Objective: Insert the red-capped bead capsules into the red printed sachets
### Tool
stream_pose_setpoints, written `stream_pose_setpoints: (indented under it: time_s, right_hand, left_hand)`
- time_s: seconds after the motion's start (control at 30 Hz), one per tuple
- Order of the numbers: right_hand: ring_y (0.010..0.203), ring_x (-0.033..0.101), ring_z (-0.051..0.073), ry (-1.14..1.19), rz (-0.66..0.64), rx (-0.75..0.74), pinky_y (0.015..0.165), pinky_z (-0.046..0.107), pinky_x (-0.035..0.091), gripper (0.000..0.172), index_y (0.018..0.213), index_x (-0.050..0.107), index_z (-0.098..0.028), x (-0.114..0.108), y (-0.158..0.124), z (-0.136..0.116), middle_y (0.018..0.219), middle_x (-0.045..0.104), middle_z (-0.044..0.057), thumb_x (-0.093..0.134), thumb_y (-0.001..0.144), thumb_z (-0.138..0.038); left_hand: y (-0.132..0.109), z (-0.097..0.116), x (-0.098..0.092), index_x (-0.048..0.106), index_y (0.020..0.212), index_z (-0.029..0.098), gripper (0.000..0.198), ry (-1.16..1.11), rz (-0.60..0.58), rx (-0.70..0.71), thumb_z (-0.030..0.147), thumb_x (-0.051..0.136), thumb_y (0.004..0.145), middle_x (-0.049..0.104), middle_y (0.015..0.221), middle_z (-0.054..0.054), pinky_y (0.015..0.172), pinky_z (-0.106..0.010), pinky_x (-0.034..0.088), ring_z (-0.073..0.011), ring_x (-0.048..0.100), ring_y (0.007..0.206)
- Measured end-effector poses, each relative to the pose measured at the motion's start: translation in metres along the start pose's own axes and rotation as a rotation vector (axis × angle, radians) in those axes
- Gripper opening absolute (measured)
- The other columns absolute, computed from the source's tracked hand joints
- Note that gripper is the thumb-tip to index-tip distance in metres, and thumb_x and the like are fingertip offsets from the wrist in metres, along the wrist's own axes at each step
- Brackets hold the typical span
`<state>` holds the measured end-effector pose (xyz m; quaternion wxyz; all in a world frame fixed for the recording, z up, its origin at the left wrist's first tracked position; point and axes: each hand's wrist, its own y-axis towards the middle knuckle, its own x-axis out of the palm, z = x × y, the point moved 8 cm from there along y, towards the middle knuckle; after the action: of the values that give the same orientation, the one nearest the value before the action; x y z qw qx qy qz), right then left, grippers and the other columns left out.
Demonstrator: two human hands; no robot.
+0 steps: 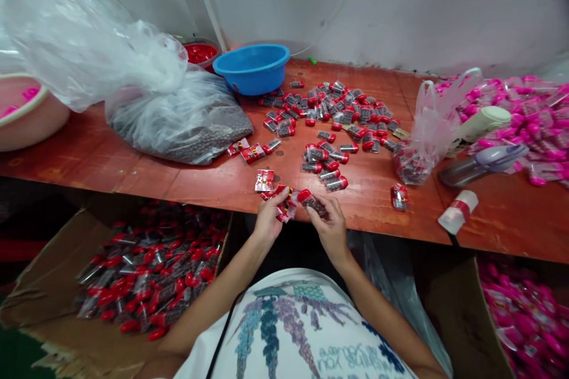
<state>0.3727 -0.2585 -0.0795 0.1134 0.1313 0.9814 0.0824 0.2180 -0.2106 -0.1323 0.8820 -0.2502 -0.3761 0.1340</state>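
Note:
My left hand [268, 217] is closed on some red printed wrappers [288, 206] at the front edge of the table. Close beside it, my right hand [332, 229] grips a small clear container with a red cap [312, 201], filled with dark bits. The cap end points toward the wrappers; whether they touch I cannot tell. A small stack of printed wrappers [264, 180] lies just beyond my left hand. Beyond my right hand, several red-capped containers [326, 166] lie loose, with a larger heap [342, 107] behind them.
On the reddish table [195, 184] stand a bag of dark beads [186, 121], a blue basin [252, 73] and a tied plastic bag [420, 142]. Pink items [528, 124] heap up at right. Below are a carton of red-capped containers [44, 272] and a carton of pink items [524, 314].

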Motion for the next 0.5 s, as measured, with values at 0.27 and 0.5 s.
stream_pose_setpoints:
  time_s: [0.27, 0.5]
  right_hand:
    - [0.064, 0.056, 0.012, 0.352, -0.131, 0.335, 0.049, 0.023, 0.050, 0.039, 0.112, 0.062, -0.020, 0.019, -0.006, 0.023, 0.090, 0.064, 0.002, 0.066, 0.076, -0.035]
    - [0.082, 0.058, 0.016, 0.259, -0.133, 0.209, 0.061, 0.024, 0.052, 0.034, 0.109, 0.066, -0.023, 0.010, -0.003, 0.017, 0.100, 0.061, 0.004, 0.067, 0.076, -0.031]
  left_hand:
    - [-0.006, 0.006, 0.007, 0.063, 0.076, 0.012, 0.029, 0.083, -0.060, 0.090, 0.018, 0.083, 0.056, 0.067, 0.068, 0.000, 0.059, -0.024, 0.052, -0.0125, 0.063, 0.059]
    - [-0.017, 0.011, 0.018, 0.060, 0.083, 0.014, 0.037, 0.227, -0.200, 0.164, 0.014, 0.083, 0.053, 0.066, 0.072, 0.001, 0.065, -0.027, 0.052, -0.0122, 0.062, 0.061]
